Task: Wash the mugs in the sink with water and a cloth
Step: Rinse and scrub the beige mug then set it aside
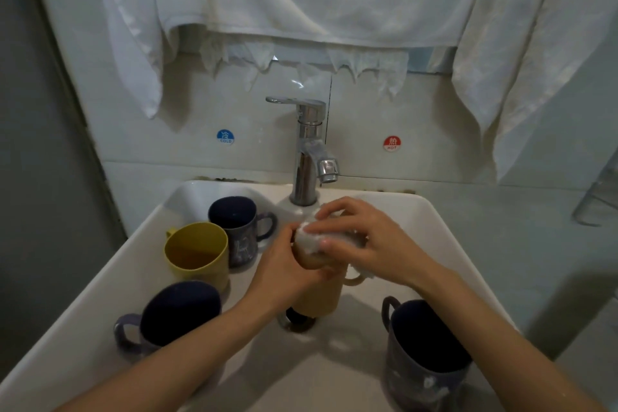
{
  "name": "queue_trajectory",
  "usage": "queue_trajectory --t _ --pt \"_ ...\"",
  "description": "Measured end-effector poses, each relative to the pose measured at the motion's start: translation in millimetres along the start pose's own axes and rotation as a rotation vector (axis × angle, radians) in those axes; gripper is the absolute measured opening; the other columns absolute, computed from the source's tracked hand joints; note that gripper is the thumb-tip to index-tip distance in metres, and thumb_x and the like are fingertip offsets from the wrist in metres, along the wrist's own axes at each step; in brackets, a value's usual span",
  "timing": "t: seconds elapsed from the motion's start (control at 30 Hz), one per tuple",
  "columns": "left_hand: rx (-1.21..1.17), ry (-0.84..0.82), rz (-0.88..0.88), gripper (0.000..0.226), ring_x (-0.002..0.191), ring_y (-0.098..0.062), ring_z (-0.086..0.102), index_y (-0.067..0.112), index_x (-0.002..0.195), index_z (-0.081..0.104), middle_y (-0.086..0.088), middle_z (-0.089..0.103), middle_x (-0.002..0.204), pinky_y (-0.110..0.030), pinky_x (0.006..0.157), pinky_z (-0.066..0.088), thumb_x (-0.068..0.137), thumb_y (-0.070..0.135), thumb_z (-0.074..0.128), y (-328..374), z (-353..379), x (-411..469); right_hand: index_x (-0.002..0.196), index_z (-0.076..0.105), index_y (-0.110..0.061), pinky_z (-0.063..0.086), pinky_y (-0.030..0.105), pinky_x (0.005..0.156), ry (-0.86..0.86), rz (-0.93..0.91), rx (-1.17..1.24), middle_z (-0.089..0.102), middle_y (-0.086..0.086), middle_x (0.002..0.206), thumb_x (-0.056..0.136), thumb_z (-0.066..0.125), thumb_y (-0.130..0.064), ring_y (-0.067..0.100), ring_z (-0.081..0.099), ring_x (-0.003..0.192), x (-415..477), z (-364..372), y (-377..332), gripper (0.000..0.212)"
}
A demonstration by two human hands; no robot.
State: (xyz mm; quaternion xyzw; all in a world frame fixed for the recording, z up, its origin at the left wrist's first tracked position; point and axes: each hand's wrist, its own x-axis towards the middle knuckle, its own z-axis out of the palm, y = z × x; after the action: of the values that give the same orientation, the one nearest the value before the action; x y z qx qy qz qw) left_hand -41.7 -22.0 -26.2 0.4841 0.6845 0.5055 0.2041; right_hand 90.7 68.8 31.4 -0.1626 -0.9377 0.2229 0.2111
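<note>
Two hands meet over the middle of the sink [434,244]. The left hand [284,264] is curled closed round the side of a tan mug [321,298], which it holds tilted just above the drain [296,319]. The right hand [361,241] has its bent fingers clamped over a white cloth [309,237] and presses it onto the mug's upper end. Four more mugs stand upright in the basin. A yellow mug [197,254] is at the left, just in front of a dark mug [239,227]. A second dark mug [174,314] is front left and a third dark mug [424,354] front right. The dark interiors hide any contents.
</note>
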Motion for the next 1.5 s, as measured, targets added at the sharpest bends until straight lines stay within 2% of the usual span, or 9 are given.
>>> queue_trajectory --t 0.13,0.27,0.4,0.6,0.8,0.93,1.13,1.33,1.5 --pt "0.111 -0.026 0.056 0.053 0.090 -0.002 0.053 0.030 0.111 0.041 0.018 0.050 0.098 -0.009 0.066 0.045 0.071 0.037 0.075 3 -1 4 0.110 0.064 -0.046 0.044 0.025 0.087 0.024 -0.105 -0.051 0.048 -0.016 0.118 0.078 0.045 -0.064 0.004 0.043 0.107 -1 11 -2 0.041" --pt "-0.074 -0.051 -0.022 0.055 0.084 0.000 0.053 0.025 0.098 0.043 0.009 0.053 0.096 -0.008 0.067 0.044 0.062 0.043 0.081 2 0 8 0.112 0.063 -0.046 0.038 0.016 0.077 0.061 -0.164 -0.130 0.048 -0.013 0.115 0.082 0.045 -0.057 0.002 0.041 0.099 -2 21 -2 0.037" --pt "-0.035 0.010 0.035 0.066 0.105 -0.007 0.054 0.027 0.120 0.041 0.006 0.054 0.116 -0.017 0.081 0.047 0.068 0.022 0.081 6 -2 -1 0.124 0.057 -0.041 0.038 0.017 0.075 0.147 0.080 -0.124 0.035 -0.014 0.110 0.091 0.047 -0.048 0.006 0.044 0.096 5 17 -1 0.034" --pt "0.047 0.012 0.119 0.074 0.104 -0.003 0.048 0.039 0.115 0.034 0.021 0.044 0.113 -0.015 0.080 0.043 0.060 0.042 0.082 8 -3 -6 0.130 0.053 -0.029 0.040 0.022 0.081 0.308 0.328 -0.161 0.040 -0.010 0.104 0.098 0.041 -0.036 0.006 0.044 0.092 3 6 12 0.036" --pt "0.063 0.020 0.134 0.058 0.094 0.000 0.055 0.037 0.110 0.041 0.021 0.053 0.100 -0.011 0.071 0.044 0.066 0.032 0.080 12 -10 -6 0.107 0.070 -0.027 0.044 0.017 0.067 0.316 -0.066 -0.159 0.054 -0.007 0.095 0.086 0.052 -0.040 0.008 0.051 0.080 -1 26 -17 0.030" --pt "0.085 -0.004 0.127 0.052 0.094 -0.004 0.058 0.030 0.111 0.045 0.013 0.058 0.101 -0.014 0.075 0.048 0.069 0.030 0.076 11 -10 -5 0.109 0.070 -0.027 0.041 0.014 0.068 0.254 -0.136 -0.166 0.059 -0.004 0.099 0.082 0.059 -0.037 0.009 0.052 0.082 -2 33 -14 0.031" --pt "0.040 -0.034 0.041 0.067 0.092 0.006 0.048 0.040 0.110 0.036 0.027 0.045 0.100 -0.012 0.072 0.043 0.062 0.035 0.082 11 -7 -5 0.119 0.061 -0.033 0.043 0.021 0.078 0.252 0.199 -0.126 0.047 -0.009 0.106 0.092 0.053 -0.037 0.006 0.047 0.093 4 15 5 0.029" --pt "-0.229 0.028 -0.213 0.061 0.107 -0.015 0.048 0.028 0.118 0.037 0.009 0.046 0.110 -0.034 0.090 0.046 0.071 0.034 0.076 9 -13 3 0.100 0.064 -0.033 0.049 0.022 0.076 0.491 0.366 0.334 0.062 -0.007 0.101 0.094 0.051 -0.024 0.005 0.058 0.088 3 -11 22 0.016" --pt "-0.330 0.074 -0.275 0.060 0.110 -0.023 0.050 0.025 0.120 0.038 0.004 0.048 0.111 -0.048 0.097 0.047 0.073 0.032 0.075 9 -13 4 0.101 0.059 -0.037 0.040 0.015 0.076 0.164 0.304 0.476 0.049 -0.010 0.100 0.096 0.045 -0.024 0.010 0.048 0.095 8 -1 12 0.020"
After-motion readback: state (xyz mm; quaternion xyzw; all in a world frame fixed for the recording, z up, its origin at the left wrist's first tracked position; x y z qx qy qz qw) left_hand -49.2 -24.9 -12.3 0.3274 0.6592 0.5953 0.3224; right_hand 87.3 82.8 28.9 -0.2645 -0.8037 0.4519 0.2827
